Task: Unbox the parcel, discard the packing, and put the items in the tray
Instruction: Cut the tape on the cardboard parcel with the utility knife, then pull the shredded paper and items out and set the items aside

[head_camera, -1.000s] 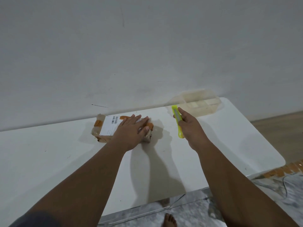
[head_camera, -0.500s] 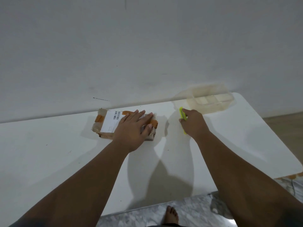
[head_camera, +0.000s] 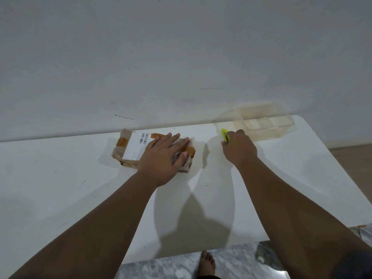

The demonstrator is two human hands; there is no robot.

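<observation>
A small brown parcel (head_camera: 128, 146) with orange tape and a white barcode label lies on the white table (head_camera: 60, 198) near the wall. My left hand (head_camera: 163, 158) rests flat on the parcel's right half, fingers spread, pressing it down. My right hand (head_camera: 239, 150) is to the right of the parcel, closed around a yellow-green box cutter (head_camera: 224, 134) whose tip points away from me. The clear plastic tray (head_camera: 263, 125) stands at the back right of the table, just beyond my right hand.
A grey-white wall runs right behind the table's far edge. The table's right end is rounded, with wooden floor past it. A marble-patterned floor and a bare foot (head_camera: 207, 262) show below the near edge.
My right hand closed over the cutter, hiding most of its body, and stayed beside the parcel. The left hand remained on the parcel. The view shifted slightly.
</observation>
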